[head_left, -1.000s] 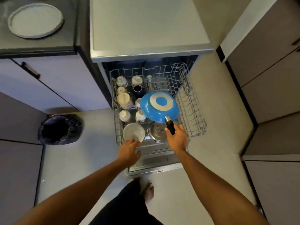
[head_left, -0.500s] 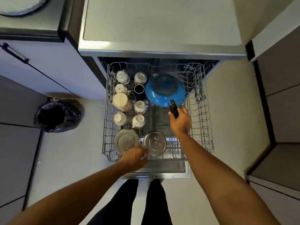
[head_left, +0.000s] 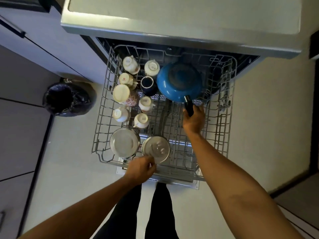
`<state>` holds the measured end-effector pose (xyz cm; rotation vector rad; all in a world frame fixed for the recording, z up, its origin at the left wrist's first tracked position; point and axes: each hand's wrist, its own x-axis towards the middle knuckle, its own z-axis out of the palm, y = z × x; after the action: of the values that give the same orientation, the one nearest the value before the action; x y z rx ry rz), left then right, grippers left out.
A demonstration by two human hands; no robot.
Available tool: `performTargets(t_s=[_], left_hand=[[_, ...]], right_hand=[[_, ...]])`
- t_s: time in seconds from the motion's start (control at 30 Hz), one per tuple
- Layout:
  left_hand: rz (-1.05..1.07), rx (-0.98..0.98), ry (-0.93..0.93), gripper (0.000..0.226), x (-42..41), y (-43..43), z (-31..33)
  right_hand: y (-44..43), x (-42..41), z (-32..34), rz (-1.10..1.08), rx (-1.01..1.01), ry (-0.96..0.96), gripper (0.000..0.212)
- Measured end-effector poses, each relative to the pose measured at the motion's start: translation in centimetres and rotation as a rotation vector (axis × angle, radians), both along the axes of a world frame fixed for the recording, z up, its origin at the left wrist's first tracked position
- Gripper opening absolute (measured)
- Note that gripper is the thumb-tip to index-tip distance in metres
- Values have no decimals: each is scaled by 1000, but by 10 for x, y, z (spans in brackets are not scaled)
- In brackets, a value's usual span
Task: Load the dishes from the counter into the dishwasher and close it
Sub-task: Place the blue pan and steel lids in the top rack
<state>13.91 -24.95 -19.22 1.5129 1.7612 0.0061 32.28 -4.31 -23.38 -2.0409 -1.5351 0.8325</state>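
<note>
Right hand [head_left: 194, 118] is gripping the pan [head_left: 179, 81] by its handle, holding it face-down at the rack's [head_left: 221, 128] far side to drain; left hand [head_left: 140, 168] is curling by the near rim (grip unclear).

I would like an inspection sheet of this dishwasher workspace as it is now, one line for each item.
Surface: wire rack pulled out of the dishwasher, partly filled.
Job's things: blue pan at the rack's back; pale cups and a dark mug on the left; left steel dish and right steel dish at the front.
Clutter: nothing seen.
Hands: right hand grips the pan's black handle; left hand at the right steel dish's near rim, grip unclear.
Cables: nothing seen.
Surroundings: lined bin on the floor at left; cabinet fronts on both sides.
</note>
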Motion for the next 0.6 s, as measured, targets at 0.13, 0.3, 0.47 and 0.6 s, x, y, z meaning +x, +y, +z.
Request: performTargets(t_s=[0.13,0.3,0.47,0.6], left_hand=[[23,13,2,27,8,1,2],[45,16,25,17,7,2,6],[38,21,8,15,6,3,8],[51,23,4,15,6,2,8]], right_hand=[[3,8,-10,-25,-17,35,24],[5,4,-15,12,-127,-16,26],[9,-5,-15,80,-213,-125,33],[9,-3,-15,70,-258,-78,34]])
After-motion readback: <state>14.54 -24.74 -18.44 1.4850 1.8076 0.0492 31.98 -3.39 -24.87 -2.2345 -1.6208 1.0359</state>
